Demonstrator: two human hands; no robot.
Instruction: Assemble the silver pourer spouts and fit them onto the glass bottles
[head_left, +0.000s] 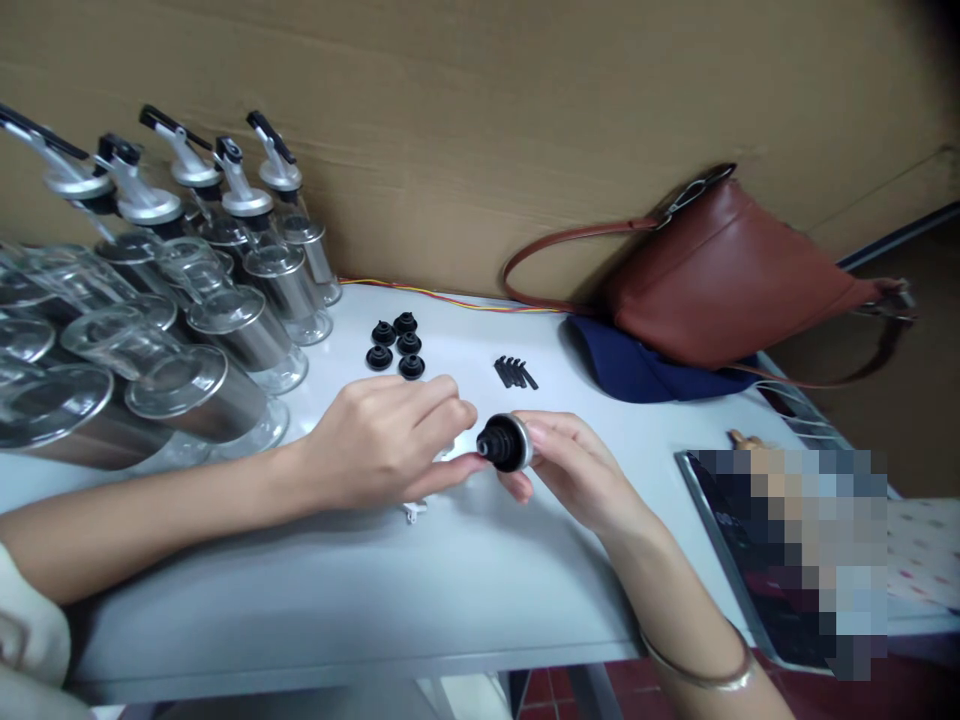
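Over the table, my right hand (577, 465) pinches the silver rim of a pourer cap (524, 440) between thumb and fingers. A black ribbed stopper (495, 443) sits inside the cap, its narrow tip pointing left. The thumb and bent forefinger of my left hand (397, 440) close round that tip; its other fingers are curled. Partly hidden below my left hand lies a small white spout piece (414, 512). Several black stoppers (395, 345) stand grouped beyond my left hand. A row of small black levers (516, 372) lies farther back, beyond the cap.
Glass bottles with metal sleeves (225, 320) crowd the left side, some topped with lever pourers (244, 200). A brown leather bag (720, 270) rests on dark blue cloth (637, 370) at the back right. A dark-screened device (742, 560), partly pixelated, lies at the right. Cardboard (450, 130) stands behind.
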